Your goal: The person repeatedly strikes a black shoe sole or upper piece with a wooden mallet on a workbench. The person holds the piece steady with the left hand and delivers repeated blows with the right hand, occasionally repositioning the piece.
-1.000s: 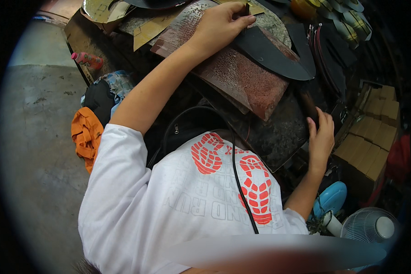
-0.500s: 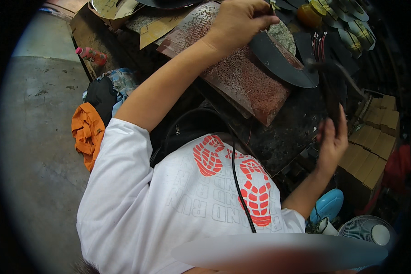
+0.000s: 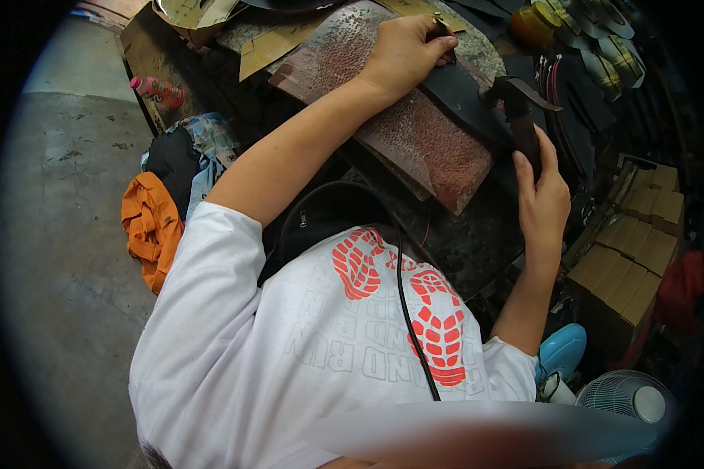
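Taking the mottled board (image 3: 426,148) as datum, the left hand (image 3: 409,56), over its upper part, pinches a slim dark tool (image 3: 443,29) in closed fingers; contact with the curved black piece (image 3: 460,99) lying across the board is unclear. At the board's right, the right hand (image 3: 545,191) wraps its fingers round a dark hammer (image 3: 518,111), head apart from the tool. Judged progress: piece laid out, both tools in hand, work apparently unfinished; marks indiscernible.

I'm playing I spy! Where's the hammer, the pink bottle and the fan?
Hammer (image 3: 517,108): head view, on its neck, just below the metal head.
Pink bottle (image 3: 159,92): head view, on the middle of its side.
Fan (image 3: 649,405): head view, on the round white centre of its front.
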The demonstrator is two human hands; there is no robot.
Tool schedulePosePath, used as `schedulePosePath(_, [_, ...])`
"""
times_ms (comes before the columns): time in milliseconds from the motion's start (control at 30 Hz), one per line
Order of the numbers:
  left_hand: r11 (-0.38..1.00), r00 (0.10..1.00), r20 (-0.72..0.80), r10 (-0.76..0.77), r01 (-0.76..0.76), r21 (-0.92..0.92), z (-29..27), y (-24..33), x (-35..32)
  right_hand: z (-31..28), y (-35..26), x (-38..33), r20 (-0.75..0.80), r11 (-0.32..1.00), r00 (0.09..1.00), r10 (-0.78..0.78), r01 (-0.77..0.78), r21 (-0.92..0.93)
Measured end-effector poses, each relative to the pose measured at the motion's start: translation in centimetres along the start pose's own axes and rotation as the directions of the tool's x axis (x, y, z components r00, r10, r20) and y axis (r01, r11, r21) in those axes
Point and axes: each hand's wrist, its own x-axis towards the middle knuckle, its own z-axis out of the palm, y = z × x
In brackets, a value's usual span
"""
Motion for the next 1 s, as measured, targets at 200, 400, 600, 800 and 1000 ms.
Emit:
schedulePosePath(200, [0.885,0.962,0.129,0.240,-0.271,0.380,-0.2,0.4,0.7,-3.9,-3.9,2.3,-0.238,0.966,0.950,-0.202,0.234,0.113])
schedulePosePath(400, [0.660,0.826,0.211,0.523,-0.549,0.513,1.2,0.0,0.9,-7.5,-8.0,3.0,-0.557,0.681,0.826,-0.093,0.460,0.570])
schedulePosePath(600, [0.737,0.899,0.118,0.422,-0.416,0.532,1.0,-0.8,0.3,-0.6,-2.1,1.5,-0.054,0.989,0.998,-0.043,0.050,0.138])
schedulePosePath(800, [0.972,0.978,0.103,-0.181,0.194,-0.130,-0.1,-1.4,0.8,0.0,0.0,-0.6,-0.061,0.998,0.996,-0.059,0.061,0.031])
schedulePosePath(1000, [0.999,0.998,0.055,-0.033,0.033,0.017,0.2,-0.7,0.3,0.7,0.5,-0.2,-0.069,0.997,0.998,-0.015,0.020,0.074])
